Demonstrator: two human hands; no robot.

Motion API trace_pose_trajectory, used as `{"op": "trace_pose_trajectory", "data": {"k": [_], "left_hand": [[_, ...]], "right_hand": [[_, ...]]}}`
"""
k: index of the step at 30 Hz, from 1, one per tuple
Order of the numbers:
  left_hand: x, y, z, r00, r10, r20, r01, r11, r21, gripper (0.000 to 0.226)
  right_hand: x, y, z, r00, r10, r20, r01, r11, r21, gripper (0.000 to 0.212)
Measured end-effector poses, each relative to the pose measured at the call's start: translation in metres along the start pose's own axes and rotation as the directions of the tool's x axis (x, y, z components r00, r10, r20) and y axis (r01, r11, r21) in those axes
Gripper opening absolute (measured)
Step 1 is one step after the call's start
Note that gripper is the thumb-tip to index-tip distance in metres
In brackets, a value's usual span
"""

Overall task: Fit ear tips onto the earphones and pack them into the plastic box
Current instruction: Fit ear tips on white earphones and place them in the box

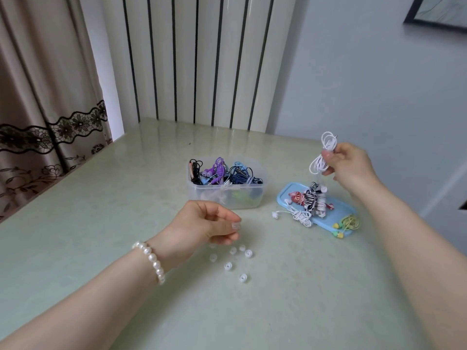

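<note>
Two hands busy, head view: right hand (351, 164) grips white earphones (324, 157) coiled, above blue lid (285, 195); left hand (209, 223) pinches ear tip (236, 226) above loose ear tips (228, 266). Advice: free one dangling bud (324, 189), push tip on squarely, then into plastic box (225, 183).

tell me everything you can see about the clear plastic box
The clear plastic box is a translucent, lidless rectangular tub with rounded corners, standing upright on the pale green table near its far edge. It holds coiled earphones in purple, blue and black, heaped up to the rim, with something green dimly visible through its front wall. Neither hand touches it. The blue lid lies apart on its right.
</note>
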State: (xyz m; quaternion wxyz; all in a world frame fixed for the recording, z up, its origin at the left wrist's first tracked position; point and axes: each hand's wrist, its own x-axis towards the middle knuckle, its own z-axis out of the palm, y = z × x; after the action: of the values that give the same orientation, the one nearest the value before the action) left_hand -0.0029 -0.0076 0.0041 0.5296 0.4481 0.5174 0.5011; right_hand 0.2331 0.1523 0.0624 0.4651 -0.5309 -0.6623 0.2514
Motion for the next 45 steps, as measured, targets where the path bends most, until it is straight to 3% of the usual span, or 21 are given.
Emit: {"op": "trace_pose_trajectory", "data": {"k": [3,5,9,11,14,17,22,26,30,35,37,42,45], "left_hand": [[-0.002,0.001,0.003,1.0,-0.021,0.009,0.021,0.999,-0.04,0.009],[-0.002,0.001,0.005,0.999,-0.039,0.013,0.04,0.995,-0.092,0.009],[-0.003,0.002,0.009,0.994,-0.107,0.038,0.112,0.968,-0.226,0.01],[-0.004,0.004,0.01,0.988,-0.143,0.058,0.153,0.951,-0.269,0.011],[-0.006,0.006,0.013,0.974,-0.202,0.105,0.226,0.91,-0.347,0.009],[-0.01,0.008,0.019,0.939,-0.286,0.194,0.341,0.854,-0.393,0.026],[-0.013,0.008,0.029,0.874,-0.364,0.32,0.483,0.721,-0.498,0.06],[-0.012,0.007,0.031,0.887,-0.312,0.34,0.461,0.628,-0.627,0.043],[-0.011,0.005,0.027,0.913,-0.313,0.263,0.407,0.631,-0.661,0.029],[-0.012,0.004,0.027,0.925,-0.294,0.24,0.38,0.703,-0.601,0.017],[-0.012,0.001,0.028,0.929,-0.282,0.239,0.368,0.759,-0.537,0.017],[-0.014,-0.002,0.031,0.945,-0.25,0.209,0.316,0.862,-0.397,0.015],[-0.016,-0.001,0.032,0.951,-0.236,0.198,0.293,0.891,-0.346,0.016]], "right_hand": [[-0.003,0.001,-0.001,0.995,0.095,0.006,-0.095,0.987,0.132,0.008],[-0.008,-0.004,-0.001,0.986,0.157,0.063,-0.169,0.937,0.307,0.01],[-0.033,-0.026,0.005,0.915,0.205,0.348,-0.391,0.666,0.636,0.018],[-0.048,-0.035,0.01,0.869,0.158,0.468,-0.462,0.595,0.657,0.017],[-0.07,-0.046,0.017,0.822,0.037,0.568,-0.467,0.613,0.637,0.015],[-0.088,-0.053,0.023,0.787,-0.076,0.613,-0.455,0.601,0.658,0.018],[-0.1,-0.048,0.026,0.617,-0.267,0.74,-0.533,0.55,0.643,0.033],[-0.104,-0.04,0.028,0.517,-0.322,0.793,-0.542,0.594,0.595,0.029],[-0.099,-0.03,0.029,0.623,-0.175,0.763,-0.54,0.61,0.58,0.031],[-0.1,-0.023,0.031,0.773,-0.023,0.633,-0.317,0.852,0.418,0.018],[-0.105,-0.026,0.034,0.782,-0.046,0.622,-0.208,0.921,0.33,0.019],[-0.119,-0.034,0.037,0.803,-0.091,0.589,-0.071,0.966,0.247,0.036],[-0.125,-0.035,0.04,0.789,-0.149,0.597,-0.054,0.95,0.308,0.027]]}}
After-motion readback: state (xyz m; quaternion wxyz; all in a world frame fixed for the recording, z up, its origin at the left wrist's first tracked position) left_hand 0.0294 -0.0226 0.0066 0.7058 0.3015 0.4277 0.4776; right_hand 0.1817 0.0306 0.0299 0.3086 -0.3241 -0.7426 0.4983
